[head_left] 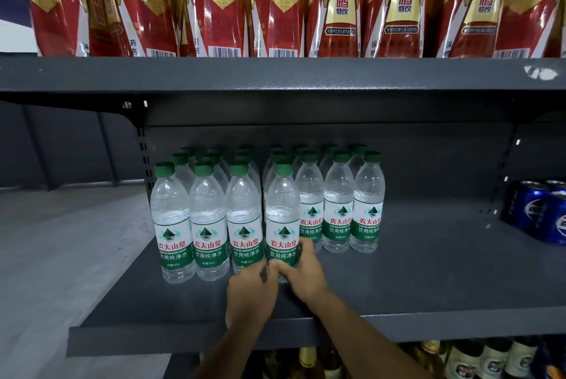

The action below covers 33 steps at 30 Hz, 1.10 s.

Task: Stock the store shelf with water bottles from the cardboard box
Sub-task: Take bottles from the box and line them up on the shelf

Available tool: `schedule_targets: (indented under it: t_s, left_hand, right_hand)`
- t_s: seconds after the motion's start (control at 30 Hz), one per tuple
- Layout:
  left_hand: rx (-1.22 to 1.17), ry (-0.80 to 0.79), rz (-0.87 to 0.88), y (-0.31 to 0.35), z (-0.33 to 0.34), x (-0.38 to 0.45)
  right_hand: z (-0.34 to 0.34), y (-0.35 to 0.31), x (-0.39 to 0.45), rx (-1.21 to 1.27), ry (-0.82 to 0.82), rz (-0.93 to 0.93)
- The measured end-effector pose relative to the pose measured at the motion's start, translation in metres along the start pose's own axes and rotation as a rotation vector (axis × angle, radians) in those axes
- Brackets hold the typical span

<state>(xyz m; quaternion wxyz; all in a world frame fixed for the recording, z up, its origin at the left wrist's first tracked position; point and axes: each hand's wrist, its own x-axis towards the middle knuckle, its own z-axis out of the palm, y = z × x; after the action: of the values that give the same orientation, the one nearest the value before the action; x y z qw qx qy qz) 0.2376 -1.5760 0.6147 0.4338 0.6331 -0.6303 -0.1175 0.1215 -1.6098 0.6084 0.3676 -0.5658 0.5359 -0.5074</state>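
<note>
A clear water bottle (282,219) with a green cap and green-white label stands upright on the dark grey shelf (428,280), in the front row beside three others. My right hand (301,273) wraps around its lower right side. My left hand (251,293) touches its base from the lower left. Several more water bottles (340,204) fill rows behind and to the right. The cardboard box is out of view.
Blue soda cans (542,213) sit at the shelf's right end. Red and gold drink bottles (337,4) line the shelf above, whose front edge (275,73) hangs low. Glass bottles (477,360) show on the shelf below. Grey floor lies to the left.
</note>
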Motion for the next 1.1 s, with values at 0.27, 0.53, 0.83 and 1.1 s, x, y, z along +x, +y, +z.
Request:
schedule_targets:
  t_s: [0.27, 0.53, 0.83, 1.1]
  left_hand:
    - [0.070, -0.022, 0.001, 0.000, 0.001, 0.001]
    - [0.066, -0.035, -0.006, 0.000, -0.001, -0.001]
    - [0.030, -0.035, -0.014, 0.002, -0.002, -0.003]
    - [0.042, -0.081, -0.029, 0.004, -0.003, -0.004]
  right_hand:
    - [0.002, -0.003, 0.000, -0.087, 0.071, -0.029]
    - [0.003, -0.005, -0.001, -0.117, 0.086, -0.028]
    - [0.003, -0.010, -0.004, -0.134, 0.084, -0.065]
    - [0.005, -0.012, -0.005, -0.219, 0.110, -0.024]
